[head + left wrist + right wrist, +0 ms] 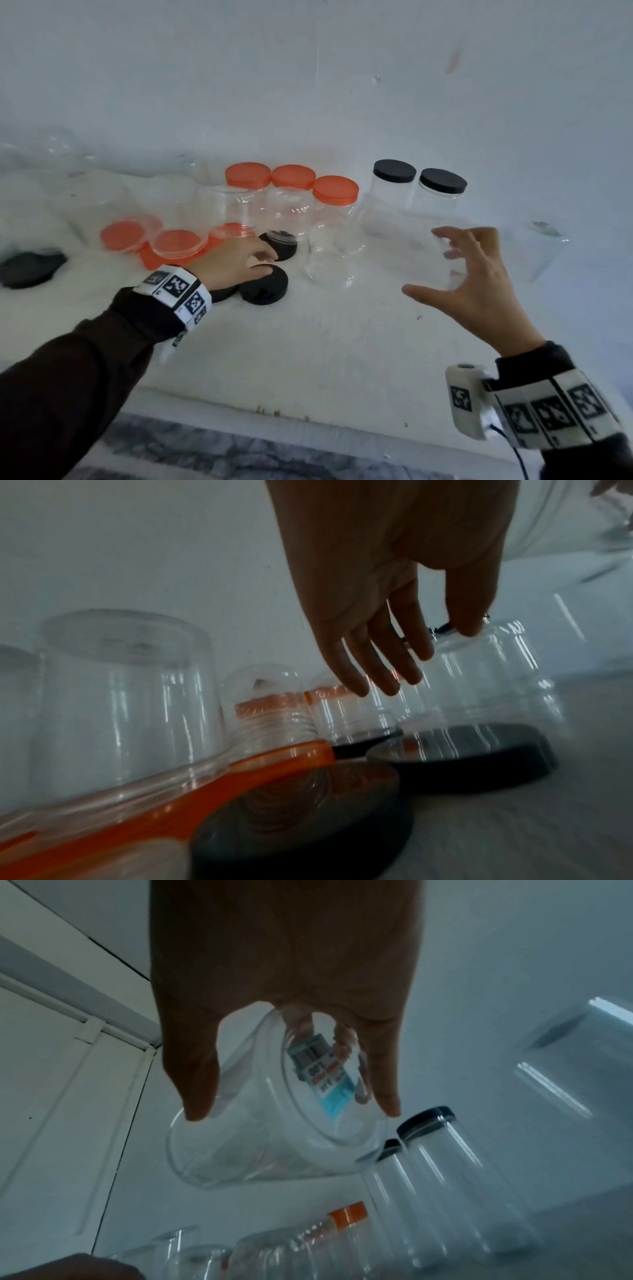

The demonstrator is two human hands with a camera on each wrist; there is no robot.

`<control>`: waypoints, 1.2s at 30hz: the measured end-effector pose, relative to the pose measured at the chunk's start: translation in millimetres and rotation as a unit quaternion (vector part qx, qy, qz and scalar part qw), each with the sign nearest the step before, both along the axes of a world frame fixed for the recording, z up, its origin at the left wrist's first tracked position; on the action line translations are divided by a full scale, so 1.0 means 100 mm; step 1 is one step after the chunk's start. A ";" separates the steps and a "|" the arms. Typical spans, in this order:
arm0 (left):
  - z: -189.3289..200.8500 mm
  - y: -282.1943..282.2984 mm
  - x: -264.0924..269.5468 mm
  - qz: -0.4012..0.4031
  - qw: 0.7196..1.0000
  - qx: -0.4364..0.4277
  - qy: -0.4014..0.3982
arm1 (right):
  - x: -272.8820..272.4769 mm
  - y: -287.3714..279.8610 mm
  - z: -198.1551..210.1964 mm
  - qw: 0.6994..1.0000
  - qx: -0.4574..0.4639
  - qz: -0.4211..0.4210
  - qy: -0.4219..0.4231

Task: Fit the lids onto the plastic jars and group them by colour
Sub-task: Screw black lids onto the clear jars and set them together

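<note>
My right hand (431, 263) grips a lidless clear jar (397, 233) by its base and holds it tilted above the white table (342, 342). The right wrist view shows this hand (294, 1110) spread round the labelled base of the jar (274, 1150). My left hand (272, 263) reaches over loose black lids, its thumb resting on one black lid (265, 289). In the left wrist view its fingers (387, 669) hang straight above clear jars, with black lids (462, 756) below. Three orange-lidded jars (293, 176) and two black-lidded jars (394, 171) stand at the back.
Loose orange lids (123, 234) lie left of my left hand. An open clear jar (329, 253) stands between the hands. Another black lid (30, 269) lies far left. A clear box (534, 246) sits at the right. The table's front edge (274, 407) is near.
</note>
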State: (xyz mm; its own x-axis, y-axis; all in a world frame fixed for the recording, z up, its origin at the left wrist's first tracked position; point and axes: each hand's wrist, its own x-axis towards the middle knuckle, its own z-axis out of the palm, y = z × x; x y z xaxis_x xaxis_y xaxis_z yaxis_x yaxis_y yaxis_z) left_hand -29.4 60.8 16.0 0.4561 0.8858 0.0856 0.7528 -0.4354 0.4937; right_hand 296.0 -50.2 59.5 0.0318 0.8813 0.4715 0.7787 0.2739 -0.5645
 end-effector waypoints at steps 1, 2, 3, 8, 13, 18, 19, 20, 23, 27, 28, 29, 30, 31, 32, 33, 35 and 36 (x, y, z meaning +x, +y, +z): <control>-0.03 -0.01 -0.01 -0.016 0.999 -0.019 0.035 | -0.02 0.02 -0.02 1.000 0.002 -0.002 0.001; -0.05 -0.02 -0.01 -0.031 0.996 -0.035 0.071 | -0.05 0.04 -0.04 1.000 0.003 -0.005 -0.002; -0.08 -0.02 -0.01 -0.041 0.992 -0.052 0.104 | -0.07 0.05 -0.06 1.000 0.002 -0.009 -0.009; -0.16 0.03 0.05 -0.041 0.975 -0.101 0.192 | -0.10 0.10 -0.16 1.000 -0.013 -0.017 -0.021; -0.21 0.09 0.10 -0.038 0.972 -0.112 0.202 | -0.09 0.14 -0.32 0.997 -0.073 -0.023 0.021; -0.20 0.12 0.09 -0.041 0.983 -0.100 0.150 | -0.08 0.16 -0.43 0.989 -0.141 -0.014 0.046; -0.20 0.13 0.09 -0.041 0.985 -0.098 0.137 | -0.08 0.16 -0.45 0.987 -0.150 -0.010 0.049; -0.18 0.13 0.09 -0.040 0.988 -0.092 0.120 | -0.07 0.17 -0.46 0.986 -0.158 -0.007 0.055; -0.10 0.13 0.09 -0.034 0.997 -0.055 0.051 | -0.06 0.21 -0.48 0.978 -0.191 0.007 0.086; 0.06 0.12 0.11 -0.018 0.999 -0.010 -0.047 | -0.03 0.25 -0.51 0.965 -0.234 0.033 0.111; 0.09 0.11 0.13 -0.019 0.997 -0.003 -0.070 | -0.02 0.26 -0.52 0.964 -0.240 0.036 0.112; 0.13 0.10 0.16 -0.022 0.996 0.005 -0.091 | -0.01 0.27 -0.53 0.962 -0.246 0.039 0.111; 0.17 0.08 0.20 -0.030 0.993 0.015 -0.110 | 0.00 0.28 -0.55 0.961 -0.252 0.042 0.109; 0.20 0.06 0.24 -0.039 0.991 0.026 -0.126 | 0.01 0.28 -0.56 0.959 -0.259 0.045 0.107; 0.24 0.04 0.29 -0.049 0.988 0.037 -0.141 | 0.02 0.28 -0.56 0.957 -0.265 0.047 0.108; 0.27 0.03 0.35 -0.059 0.985 0.045 -0.156 | 0.03 0.29 -0.57 0.956 -0.269 0.049 0.109; 0.35 0.00 0.46 -0.077 0.978 0.052 -0.186 | 0.05 0.28 -0.58 0.954 -0.274 0.050 0.110; 0.39 -0.02 0.52 -0.087 0.975 0.051 -0.198 | 0.06 0.27 -0.58 0.954 -0.274 0.051 0.109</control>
State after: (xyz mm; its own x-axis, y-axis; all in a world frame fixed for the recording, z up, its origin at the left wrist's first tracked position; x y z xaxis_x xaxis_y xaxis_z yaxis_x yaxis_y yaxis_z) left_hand 22.4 59.0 54.5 0.5110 0.7759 0.3698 0.4224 -0.6014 0.6781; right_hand 301.5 -22.8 1.7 -0.0219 0.9973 -0.0701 0.6115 -0.0421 -0.7901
